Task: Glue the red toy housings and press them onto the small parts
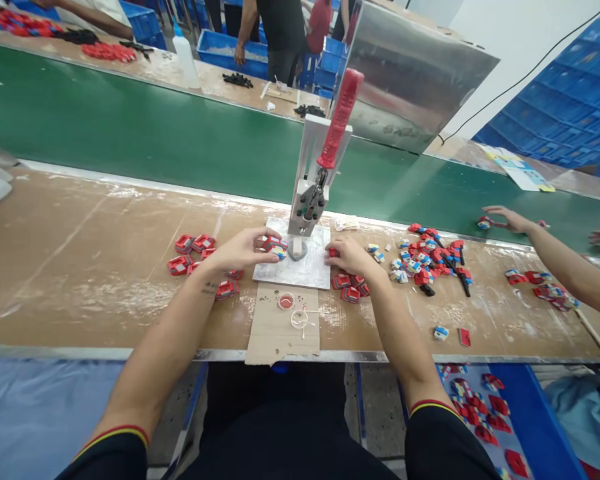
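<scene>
My left hand (240, 251) pinches a small red, blue and white plastic toy part (275, 247) at the left edge of a metal base plate (313, 270). At the plate's right side, my right hand (353, 257) has its fingers closed on a small red plastic part (333, 253), partly hidden by them. Between my hands a grey nest with a pale block (297, 249) sits on the plate, beneath a hand press (310, 200) with a raised red handle (341, 120). Red and grey parts (227, 289) lie around my left wrist, and more red parts (351, 294) lie below my right hand.
Cardboard (263, 327) with two small round dishes lies in front of the press. Assembled red, white and black pieces (425, 260) are heaped to the right. Behind runs a green conveyor belt (155, 133). A co-worker's hand (513, 219) reaches in from the right. A blue bin (545, 427) stands below.
</scene>
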{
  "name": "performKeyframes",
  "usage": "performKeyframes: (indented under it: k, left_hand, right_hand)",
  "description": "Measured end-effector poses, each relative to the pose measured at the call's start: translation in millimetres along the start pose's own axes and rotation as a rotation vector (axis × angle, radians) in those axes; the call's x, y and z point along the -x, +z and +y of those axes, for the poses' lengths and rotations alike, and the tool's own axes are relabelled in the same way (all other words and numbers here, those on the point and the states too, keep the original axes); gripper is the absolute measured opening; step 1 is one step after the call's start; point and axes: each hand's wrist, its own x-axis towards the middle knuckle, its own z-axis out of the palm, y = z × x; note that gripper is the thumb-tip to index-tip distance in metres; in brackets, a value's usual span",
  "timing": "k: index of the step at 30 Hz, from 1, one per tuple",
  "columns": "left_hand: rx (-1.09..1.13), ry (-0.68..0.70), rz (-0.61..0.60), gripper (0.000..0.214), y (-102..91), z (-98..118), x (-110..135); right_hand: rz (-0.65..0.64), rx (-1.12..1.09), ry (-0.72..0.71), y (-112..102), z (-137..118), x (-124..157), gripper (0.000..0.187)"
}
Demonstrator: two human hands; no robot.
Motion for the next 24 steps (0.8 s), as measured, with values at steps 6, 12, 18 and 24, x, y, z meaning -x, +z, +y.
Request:
performKeyframes:
  k: [6, 12, 18, 24]
  left_hand:
    - [0.429, -0.141, 0.368, 0.053, 9.5, 1.6, 39.7]
    - [0.772, -0.195, 0.569, 0.067, 35.7, 12.0, 88.5]
    - [0.807, -0.247, 0.726, 0.059, 57.0, 5.7, 134.7]
    - [0.765, -0.237, 0.816, 0.052, 57.9, 1.3, 143.8]
  right_hand:
    - [0.024, -0.061, 0.068, -36.5, 22.9, -8.6, 0.027]
    - [0.062, 0.022, 0.365, -87.4, 56.4, -104.4, 0.031]
    - [0.042, 0.094, 0.552, -80.0, 54.8, -166.7, 0.037]
    - [0.336, 0.082, 0.577, -89.6, 54.9, -138.2, 0.035]
